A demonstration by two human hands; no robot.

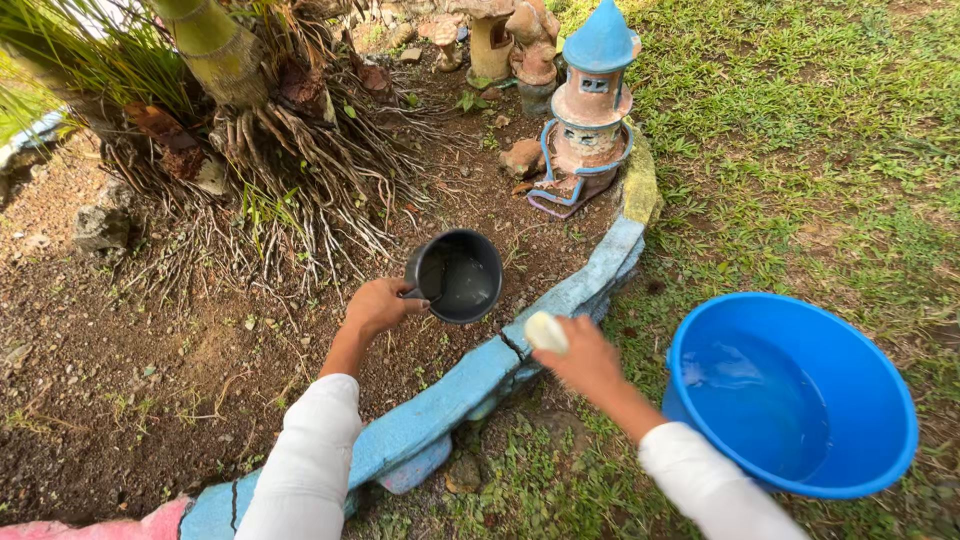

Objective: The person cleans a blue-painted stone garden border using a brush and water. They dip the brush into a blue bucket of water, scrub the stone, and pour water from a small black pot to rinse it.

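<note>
Closest in, the right hand (588,362) is wrapped around a small pale rounded thing (546,332), maybe soap or a sponge; I honestly can't tell which. The fingers are closed on it, and it pokes out just above the knuckles. If it's soap, I'd guess it's slick when wet, so a full-palm hold makes sense.

Just right of that hand sits a blue basin (795,395) on the grass, partly filled with water. It looks like thin plastic, and it's probably heavy and sloshy with water in it.

The left hand (378,306) is clamped on the short handle of a dark dipper pot (455,275), holding it over the soil past the blue painted curb (560,300). The pot looks like rigid plastic and light by itself, and I can't tell if there's water in it. The handle is the obvious place to hold it, since the rim is smooth and round.

Farther out from the pot there's a little blue-roofed tower ornament (592,110), which looks breakable, and the palm roots (300,170).
</note>
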